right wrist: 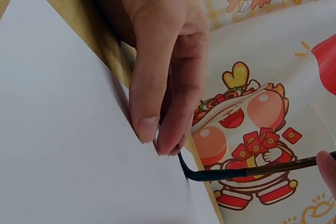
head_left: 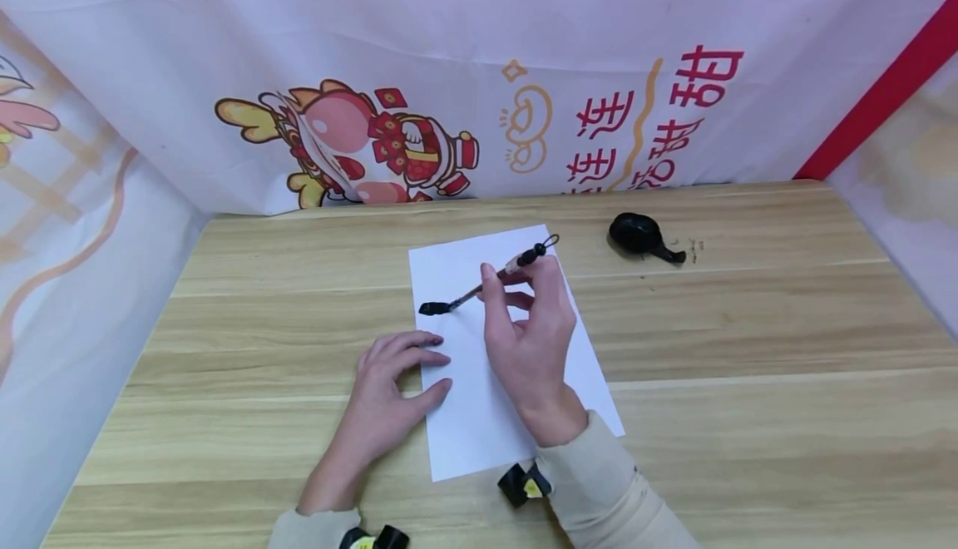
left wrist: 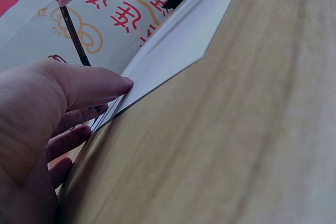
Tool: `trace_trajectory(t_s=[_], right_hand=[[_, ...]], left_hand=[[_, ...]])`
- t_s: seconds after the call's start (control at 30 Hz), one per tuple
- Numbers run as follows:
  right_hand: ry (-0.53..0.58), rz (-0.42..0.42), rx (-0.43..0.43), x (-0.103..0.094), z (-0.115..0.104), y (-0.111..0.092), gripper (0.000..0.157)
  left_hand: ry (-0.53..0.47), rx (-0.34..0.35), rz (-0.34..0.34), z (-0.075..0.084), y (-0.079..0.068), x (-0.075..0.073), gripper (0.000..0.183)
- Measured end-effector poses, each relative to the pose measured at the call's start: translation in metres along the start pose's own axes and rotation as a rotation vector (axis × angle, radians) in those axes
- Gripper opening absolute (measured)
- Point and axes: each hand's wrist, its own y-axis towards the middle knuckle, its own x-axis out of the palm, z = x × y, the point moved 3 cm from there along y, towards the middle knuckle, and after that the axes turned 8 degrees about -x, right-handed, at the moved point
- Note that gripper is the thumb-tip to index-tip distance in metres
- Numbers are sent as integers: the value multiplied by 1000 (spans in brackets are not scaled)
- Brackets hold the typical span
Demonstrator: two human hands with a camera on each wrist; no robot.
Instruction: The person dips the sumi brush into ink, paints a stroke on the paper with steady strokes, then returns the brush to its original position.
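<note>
My right hand pinches a writing brush with a dark handle and a hanging loop at its upper end. The brush slants down to the left, and its black bristles bend against the white sheet of paper. A short black ink stroke lies at the bristles, near the sheet's left edge; where bristles end and ink starts is hard to tell. Below it my left hand rests on the paper's left edge with fingers spread. Dark smudges mark some of its fingertips.
A black, rounded spoon-like dish with a short handle stands right of the paper, with small dark marks on the wooden table beside it. A printed white cloth hangs behind the table and along its sides.
</note>
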Motion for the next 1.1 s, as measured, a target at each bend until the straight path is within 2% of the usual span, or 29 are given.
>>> trace_trajectory(t_s=[1.1], right_hand=[[-14, 87, 18, -10, 6, 6, 21]], left_hand=[[-10, 12, 2, 1, -1, -1, 24]])
